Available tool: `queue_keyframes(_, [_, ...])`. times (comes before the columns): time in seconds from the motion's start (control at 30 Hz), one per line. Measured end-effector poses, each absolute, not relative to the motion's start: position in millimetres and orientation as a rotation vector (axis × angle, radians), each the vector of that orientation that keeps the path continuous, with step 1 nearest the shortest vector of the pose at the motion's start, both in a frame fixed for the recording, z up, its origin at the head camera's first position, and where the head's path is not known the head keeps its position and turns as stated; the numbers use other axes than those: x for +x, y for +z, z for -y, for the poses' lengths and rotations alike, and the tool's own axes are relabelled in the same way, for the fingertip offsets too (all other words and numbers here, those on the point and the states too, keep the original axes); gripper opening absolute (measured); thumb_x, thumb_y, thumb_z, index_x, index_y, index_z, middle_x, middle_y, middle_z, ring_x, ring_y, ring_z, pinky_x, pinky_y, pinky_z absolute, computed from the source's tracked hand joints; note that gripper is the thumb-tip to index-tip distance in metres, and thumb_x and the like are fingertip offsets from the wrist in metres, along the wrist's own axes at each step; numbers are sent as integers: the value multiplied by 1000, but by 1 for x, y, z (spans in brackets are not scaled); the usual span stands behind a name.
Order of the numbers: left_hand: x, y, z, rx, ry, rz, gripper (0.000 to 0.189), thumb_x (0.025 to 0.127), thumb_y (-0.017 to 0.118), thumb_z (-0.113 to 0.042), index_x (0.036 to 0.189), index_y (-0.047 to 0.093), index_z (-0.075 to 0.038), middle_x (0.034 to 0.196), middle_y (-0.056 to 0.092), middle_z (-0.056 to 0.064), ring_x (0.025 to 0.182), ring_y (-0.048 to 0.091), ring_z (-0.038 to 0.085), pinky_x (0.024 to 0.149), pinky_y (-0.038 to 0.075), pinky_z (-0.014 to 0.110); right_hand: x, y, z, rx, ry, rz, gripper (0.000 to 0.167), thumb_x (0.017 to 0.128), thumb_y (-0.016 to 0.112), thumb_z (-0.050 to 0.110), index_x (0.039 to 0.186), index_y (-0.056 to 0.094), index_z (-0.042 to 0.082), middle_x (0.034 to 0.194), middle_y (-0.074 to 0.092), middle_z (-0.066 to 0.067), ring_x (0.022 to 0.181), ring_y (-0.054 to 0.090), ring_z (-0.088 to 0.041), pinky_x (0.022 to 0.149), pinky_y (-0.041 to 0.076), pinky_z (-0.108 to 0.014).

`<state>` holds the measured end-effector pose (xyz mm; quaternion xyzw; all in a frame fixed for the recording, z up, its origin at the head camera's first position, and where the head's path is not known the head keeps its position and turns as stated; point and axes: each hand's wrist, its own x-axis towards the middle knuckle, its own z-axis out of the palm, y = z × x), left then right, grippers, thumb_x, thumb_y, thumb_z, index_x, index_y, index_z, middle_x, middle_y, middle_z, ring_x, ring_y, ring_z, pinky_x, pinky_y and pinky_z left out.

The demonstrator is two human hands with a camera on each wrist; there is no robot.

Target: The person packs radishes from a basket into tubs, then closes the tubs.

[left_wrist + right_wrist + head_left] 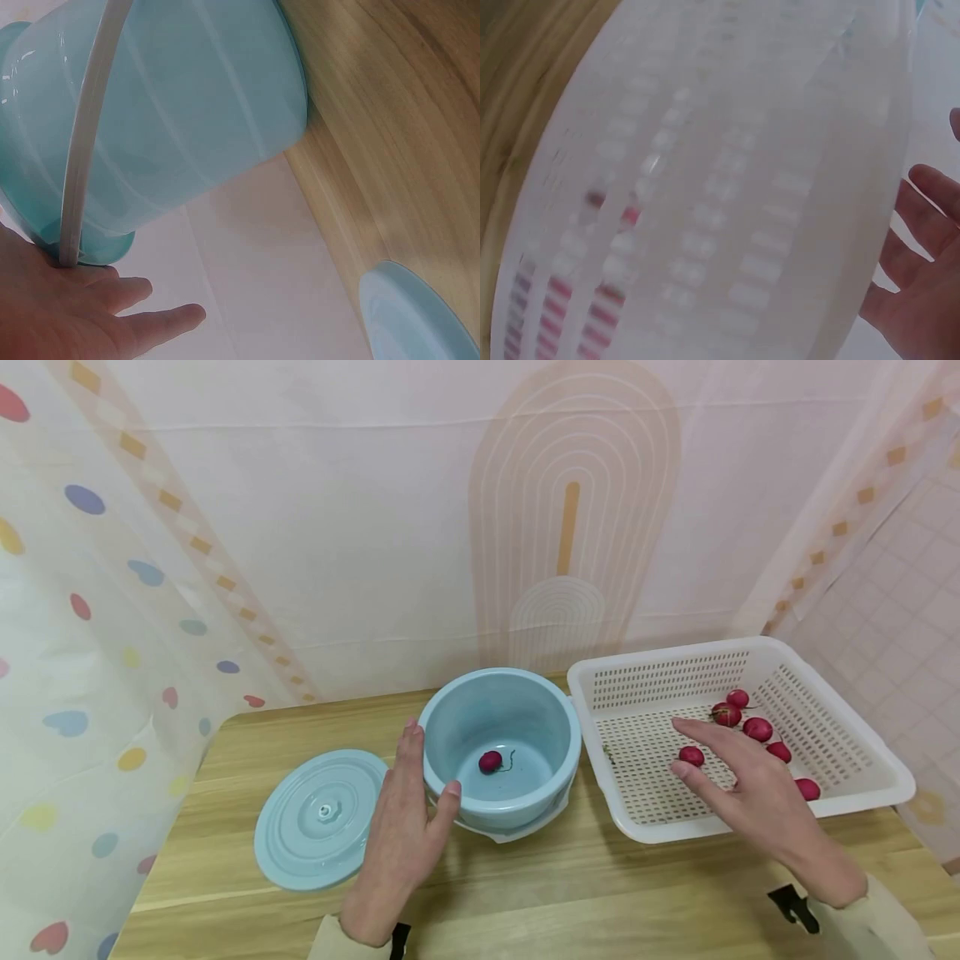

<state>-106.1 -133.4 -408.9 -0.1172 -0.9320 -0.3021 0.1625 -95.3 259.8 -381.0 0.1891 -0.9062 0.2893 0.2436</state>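
The step seems to be picking up a small radish [691, 757] that lies in the white basket [645, 834], at the right of the head view. The right hand [757, 789] hangs over it with thumb and pointing finger well apart, and it holds nothing. To do this well, bring finger and thumb down on both sides of the radish and squeeze gently. It is round, so it may roll away if poked on one side only. Lift it over the rim before going sideways. The other radishes [757, 728] lie toward the right of the basket, so take care not to bump them.

The left hand [401, 831] is beside the blue bucket [517, 806], with its fingers held out and nothing in them. I cannot tell if they touch it.

The head view looks into the bucket: a dark red radish [491, 762] sits on the bottom, near the middle of the frame. The left wrist view hides that, but shows the pale handle [88, 127] across the bucket's side and the lid [409, 315] at lower right. The right wrist view shows the basket's outside wall, with red bits peeping through holes at lower left.
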Motion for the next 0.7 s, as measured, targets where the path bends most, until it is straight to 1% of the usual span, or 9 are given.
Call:
queue_keyframes(0.1, [-106,-409,134,-333,-864,2660,78,103,53,-36,164,19,-1,172,17,13,155,25,35,117,28,67,-99,-381,-270,537,747,2501,55,86,84,21,137,67,11,132,69,-12,118,64,-36,99,31,-3])
queue_keyframes(0.17, [-106,-409,134,-333,-864,2664,78,103,53,-36,164,18,-1,173,15,12,155,24,35,118,28,67,-101,-381,-276,548,717,2525,53,87,84,21,136,68,10,131,70,-11,115,66,-34,93,39,-8])
queue_keyframes(0.23, [-106,-409,134,-332,-864,2668,79,103,53,-36,165,18,-2,173,14,11,155,24,35,117,28,67,-105,-382,-281,550,691,2558,52,87,84,22,134,68,8,129,71,-13,114,67,-35,90,48,-21])
queue_keyframes(0.3, [-106,-409,134,-330,-864,2673,79,103,53,-37,165,17,-2,173,14,11,156,23,35,117,27,67,-108,-383,-287,540,683,2606,50,88,83,23,133,68,7,128,71,-15,113,67,-36,88,53,-38])
queue_keyframes(0.37, [-106,-409,134,-328,-868,2678,79,103,53,-37,165,17,-2,173,13,10,156,23,35,117,27,67,-112,-383,-292,522,686,2660,50,89,82,26,134,68,6,128,71,-18,114,67,-40,87,53,-53])
queue_keyframes(0.43, [-106,-408,133,-325,-871,2680,79,103,53,-37,165,18,-3,173,14,11,156,22,35,118,27,67,-115,-384,-297,507,701,2710,51,90,81,28,134,68,5,128,70,-22,115,66,-44,89,52,-62])
queue_keyframes(0.53, [-106,-408,133,-322,-874,2682,79,103,54,-36,165,18,-3,173,15,12,156,23,35,118,27,67,-120,-385,-303,503,713,2771,53,91,80,29,135,67,5,129,68,-25,114,65,-47,88,53,-66])
queue_keyframes(0.7, [-106,-408,133,-323,-873,2678,79,103,54,-36,165,18,-3,173,16,12,156,23,35,117,27,67,-125,-384,-311,537,721,2858,53,91,80,28,136,65,5,131,67,-25,115,65,-46,89,54,-64])
